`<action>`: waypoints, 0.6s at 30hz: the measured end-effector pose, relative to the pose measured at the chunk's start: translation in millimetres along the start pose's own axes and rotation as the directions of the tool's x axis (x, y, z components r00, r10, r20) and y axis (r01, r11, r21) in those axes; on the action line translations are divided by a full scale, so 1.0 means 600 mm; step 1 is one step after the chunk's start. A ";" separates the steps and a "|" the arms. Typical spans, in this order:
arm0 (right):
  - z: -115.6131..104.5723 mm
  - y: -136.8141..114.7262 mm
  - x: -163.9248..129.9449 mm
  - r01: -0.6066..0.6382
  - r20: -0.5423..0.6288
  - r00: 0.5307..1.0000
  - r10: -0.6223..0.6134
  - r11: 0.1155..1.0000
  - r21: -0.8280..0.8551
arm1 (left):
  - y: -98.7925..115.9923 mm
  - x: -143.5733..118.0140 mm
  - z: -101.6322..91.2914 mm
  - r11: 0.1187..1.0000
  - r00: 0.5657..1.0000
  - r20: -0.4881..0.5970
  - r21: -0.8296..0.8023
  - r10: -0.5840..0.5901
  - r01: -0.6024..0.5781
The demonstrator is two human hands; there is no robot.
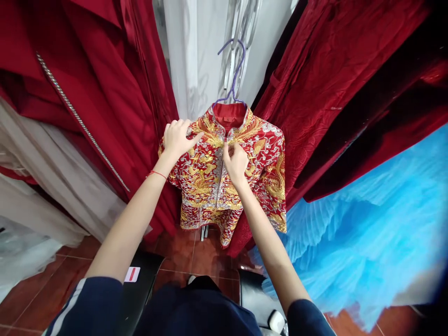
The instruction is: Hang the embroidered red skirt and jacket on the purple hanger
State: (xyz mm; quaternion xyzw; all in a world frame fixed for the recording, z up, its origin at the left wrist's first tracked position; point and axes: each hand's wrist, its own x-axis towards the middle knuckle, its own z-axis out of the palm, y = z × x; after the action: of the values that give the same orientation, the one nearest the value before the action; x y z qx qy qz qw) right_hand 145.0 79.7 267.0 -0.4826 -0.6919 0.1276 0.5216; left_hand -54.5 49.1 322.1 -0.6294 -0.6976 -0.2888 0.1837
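Here two hands, left hand and right hand, touch one embroidered jacket

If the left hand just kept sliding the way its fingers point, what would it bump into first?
The left hand lies on the jacket's shoulder, fingers pointing right toward the collar. Going on, it would probably meet the right hand pinching the front closure, or pass just above it to the collar; depth is unclear.
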 end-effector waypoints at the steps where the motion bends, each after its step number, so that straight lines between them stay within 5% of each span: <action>1: 0.003 -0.009 0.005 -0.009 -0.002 1.000 0.009 0.999 0.032 | 0.000 -0.001 0.001 1.000 1.000 -0.002 0.000 -0.002 0.002; 8: 0.007 -0.025 0.044 -0.099 0.006 0.995 0.100 0.978 0.181 | 0.000 0.005 0.004 1.000 1.000 -0.024 -0.009 -0.018 0.018; 14: 0.025 -0.013 0.037 -0.293 0.158 0.956 0.247 0.789 0.540 | 0.009 0.011 0.014 0.997 0.996 -0.058 -0.033 -0.073 0.071; 18: 0.036 -0.011 0.015 -0.267 0.079 0.960 0.268 0.796 0.544 | 0.015 0.014 0.019 0.993 0.993 -0.051 -0.042 -0.110 0.108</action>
State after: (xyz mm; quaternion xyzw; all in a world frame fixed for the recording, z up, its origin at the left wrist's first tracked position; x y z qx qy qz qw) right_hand 123.1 90.4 267.6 -0.4057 -0.5502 0.3925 0.6153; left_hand -45.4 63.5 320.3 -0.5861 -0.7199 -0.3288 0.1738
